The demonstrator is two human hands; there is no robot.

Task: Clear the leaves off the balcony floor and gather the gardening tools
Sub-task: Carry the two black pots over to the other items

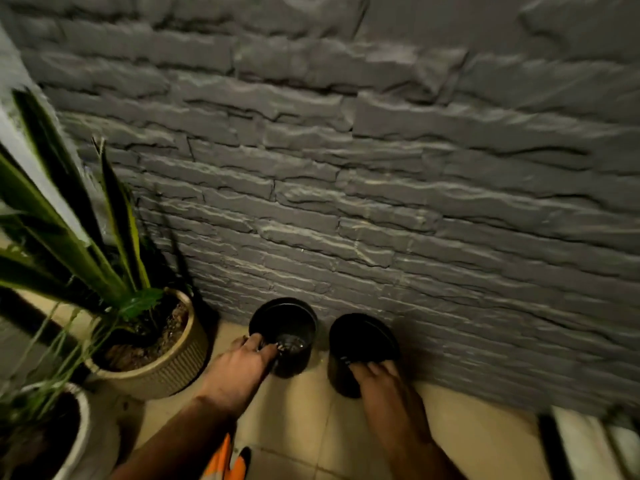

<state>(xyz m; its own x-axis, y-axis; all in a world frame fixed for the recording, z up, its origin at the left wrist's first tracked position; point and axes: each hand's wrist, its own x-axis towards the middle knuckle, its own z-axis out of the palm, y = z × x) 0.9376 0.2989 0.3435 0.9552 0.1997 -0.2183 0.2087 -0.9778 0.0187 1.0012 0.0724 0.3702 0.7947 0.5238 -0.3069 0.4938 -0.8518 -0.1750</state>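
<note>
A dark stone wall (381,150) fills most of the view, its right side smeared by motion blur. Below it runs a tiled balcony floor (301,420); no loose leaves can be made out on the visible tiles. At the left, a tall spiky plant (86,220) stands in a ribbed beige pot (173,368), its leaves cut off by the frame edge. A white pot (78,431) with thin grass-like blades sits in the bottom left corner, only partly in view.

Two small black pots stand on the floor against the wall, near each other but apart. The left black pot (287,327) holds a little pale debris at its bottom. The left hand (242,365) reaches forward, fingers curled over this pot's near rim, gripping it. The right hand (381,379) lies over the near rim of the right black pot (360,344), its fingers bent over the edge and hiding it.

An orange and black object (228,462) shows under the left forearm, cut off by the bottom edge; what it is cannot be told.
</note>
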